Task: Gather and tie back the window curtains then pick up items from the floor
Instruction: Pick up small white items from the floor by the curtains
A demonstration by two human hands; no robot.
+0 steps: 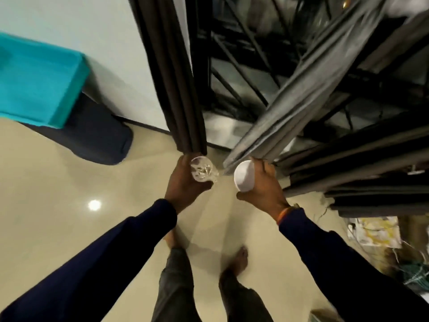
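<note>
My left hand is wrapped around a clear glass, mouth up, just under the hem of the dark curtain at twelve o'clock. My right hand grips a white cup, touching the grey curtain bundle slanting away toward one o'clock. Both items are off the floor, so I judge the pick-up is nearly done. The risk I see is the hanging fabric: a fold snagging a rim could tip or knock either vessel loose. The glass looks slippery and would shatter near my bare feet. Clutter at four o'clock could trip me.
</note>
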